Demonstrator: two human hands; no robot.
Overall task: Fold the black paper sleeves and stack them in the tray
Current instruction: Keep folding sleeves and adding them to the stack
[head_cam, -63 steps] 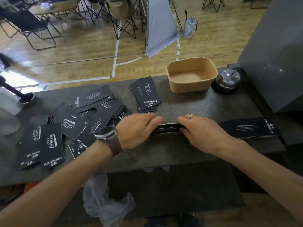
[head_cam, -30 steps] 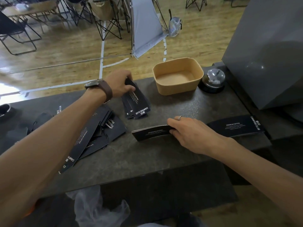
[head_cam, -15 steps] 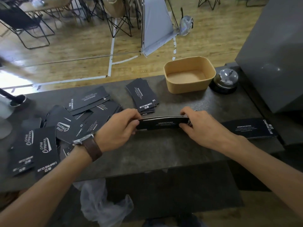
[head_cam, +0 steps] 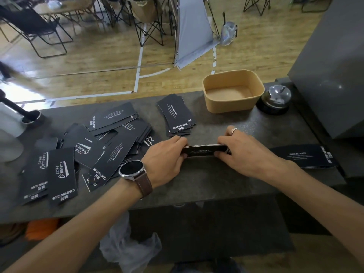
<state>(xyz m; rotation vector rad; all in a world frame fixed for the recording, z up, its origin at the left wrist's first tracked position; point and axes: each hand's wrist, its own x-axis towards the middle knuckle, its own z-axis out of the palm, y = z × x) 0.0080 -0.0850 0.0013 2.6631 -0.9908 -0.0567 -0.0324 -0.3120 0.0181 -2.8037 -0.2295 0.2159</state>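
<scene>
I held one black paper sleeve between both hands above the dark desk, my left hand pinching its left end and my right hand pinching its right end, fingers curled over the top edge. Taking the tan tray as my landmark, the held sleeve sat nearer to me than the tray and a little to its left, well apart from it. The tray showed only its bare floor. Just left of the tray lay a small neat stack of sleeves, and farther left of that a loose, overlapping heap of sleeves spread across the desk. Just right of the tray stood a silver call bell, with a big grey box beyond it. Nearer me than the bell, a flat pile of sleeves rested at the desk's right edge, partly behind my right forearm. I wore a wristwatch on my left wrist. Below the desk's front edge hung a crumpled clear plastic bag.
</scene>
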